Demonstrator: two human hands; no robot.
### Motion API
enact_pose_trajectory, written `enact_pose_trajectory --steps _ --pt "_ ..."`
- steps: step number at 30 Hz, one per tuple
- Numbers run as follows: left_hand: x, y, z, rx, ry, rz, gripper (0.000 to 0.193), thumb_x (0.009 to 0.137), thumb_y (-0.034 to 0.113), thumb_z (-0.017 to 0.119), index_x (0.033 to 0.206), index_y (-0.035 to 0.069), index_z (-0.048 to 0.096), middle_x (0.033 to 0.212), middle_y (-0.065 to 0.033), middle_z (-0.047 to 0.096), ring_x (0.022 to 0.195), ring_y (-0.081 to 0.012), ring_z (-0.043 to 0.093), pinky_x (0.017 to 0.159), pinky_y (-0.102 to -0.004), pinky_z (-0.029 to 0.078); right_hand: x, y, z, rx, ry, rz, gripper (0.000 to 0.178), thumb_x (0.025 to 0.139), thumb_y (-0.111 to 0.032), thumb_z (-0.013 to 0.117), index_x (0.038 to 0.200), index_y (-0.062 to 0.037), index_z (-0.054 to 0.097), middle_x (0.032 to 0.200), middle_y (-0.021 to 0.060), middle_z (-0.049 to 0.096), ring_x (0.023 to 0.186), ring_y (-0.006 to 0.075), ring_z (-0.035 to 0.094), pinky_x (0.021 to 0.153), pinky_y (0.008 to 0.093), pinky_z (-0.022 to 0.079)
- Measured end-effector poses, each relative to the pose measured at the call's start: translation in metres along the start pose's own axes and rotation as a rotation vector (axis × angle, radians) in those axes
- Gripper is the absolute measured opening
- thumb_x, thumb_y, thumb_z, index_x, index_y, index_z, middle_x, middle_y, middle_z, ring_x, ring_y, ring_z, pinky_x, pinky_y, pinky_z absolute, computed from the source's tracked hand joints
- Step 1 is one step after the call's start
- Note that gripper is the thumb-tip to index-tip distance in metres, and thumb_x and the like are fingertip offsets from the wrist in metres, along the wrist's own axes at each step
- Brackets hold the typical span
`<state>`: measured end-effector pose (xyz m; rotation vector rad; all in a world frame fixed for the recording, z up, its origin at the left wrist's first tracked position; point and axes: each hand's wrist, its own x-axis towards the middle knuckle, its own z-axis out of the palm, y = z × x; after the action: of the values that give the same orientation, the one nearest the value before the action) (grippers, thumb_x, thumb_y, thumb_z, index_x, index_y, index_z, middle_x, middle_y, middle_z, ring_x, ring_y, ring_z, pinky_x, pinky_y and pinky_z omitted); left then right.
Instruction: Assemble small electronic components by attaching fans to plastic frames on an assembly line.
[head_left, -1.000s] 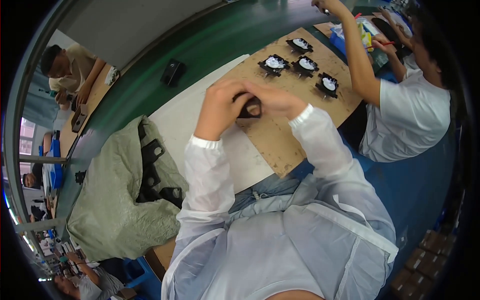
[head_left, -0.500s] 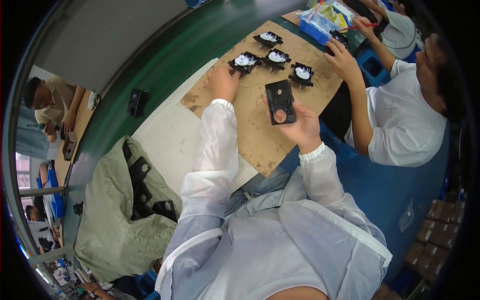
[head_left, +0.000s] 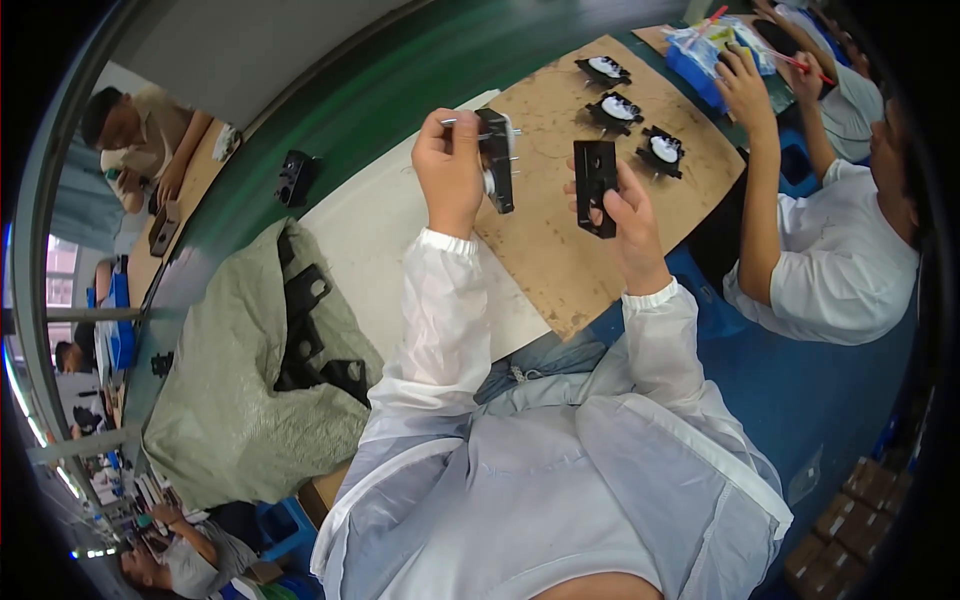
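In my left hand (head_left: 447, 175), lifted above the board, is a black plate with white gear and metal pins (head_left: 497, 160), held on edge so its pins point sideways. My right hand (head_left: 635, 225) grips a black plastic housing (head_left: 596, 188), tilted so that a narrow side shows. The two parts are apart. Beyond them, three similar black assemblies with white gears lie on the brown board: a far one (head_left: 604, 69), a middle one (head_left: 615, 110) and one at the right (head_left: 663, 152).
A green woven sack (head_left: 215, 370) with black housings (head_left: 305, 290) stands at the left. One black part (head_left: 295, 178) rests on the green table. A co-worker in a white shirt (head_left: 830, 260) sits at the right, near a blue bin (head_left: 695, 68).
My left hand has picked up one gear assembly from the board and raised it. My right hand has turned the housing from its broad face to a narrow side.
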<state>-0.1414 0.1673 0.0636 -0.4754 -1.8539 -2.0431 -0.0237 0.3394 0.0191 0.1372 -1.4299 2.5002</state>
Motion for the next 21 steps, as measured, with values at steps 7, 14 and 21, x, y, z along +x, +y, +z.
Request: enact_pose_trajectory --steps 7,14,21 --pt "-0.013 0.040 -0.032 -0.259 0.120 -0.243 0.026 0.101 0.028 0.049 0.097 0.004 0.058 0.085 -0.0037 0.061 0.071 -0.0104 0.053 0.067 -0.0233 0.044 0.020 0.006 0.089 -0.072 0.037 -0.063 0.057 0.098 -0.034 0.052 0.142 0.0012 0.042 0.127 0.0151 0.059 0.101 0.0177 0.061 0.076 0.0217 0.049" --pt "-0.017 0.059 -0.039 -0.213 0.147 -0.242 0.029 0.102 0.026 0.042 0.088 0.005 0.056 0.081 -0.0036 0.057 0.068 -0.0104 0.048 0.060 -0.0231 0.041 0.021 0.006 0.123 -0.133 -0.107 -0.059 0.059 0.101 -0.029 0.053 0.147 0.0031 0.035 0.129 0.0156 0.053 0.109 0.0203 0.057 0.089 0.0291 0.047" --pt "-0.017 0.060 -0.047 -0.212 0.155 -0.249 0.028 0.101 0.025 0.042 0.088 0.005 0.056 0.080 -0.0039 0.057 0.067 -0.0111 0.048 0.059 -0.0233 0.041 0.018 0.004 0.133 -0.129 -0.128 -0.070 0.058 0.101 -0.028 0.053 0.147 0.0028 0.035 0.131 0.0153 0.052 0.112 0.0200 0.054 0.098 0.0306 0.040"
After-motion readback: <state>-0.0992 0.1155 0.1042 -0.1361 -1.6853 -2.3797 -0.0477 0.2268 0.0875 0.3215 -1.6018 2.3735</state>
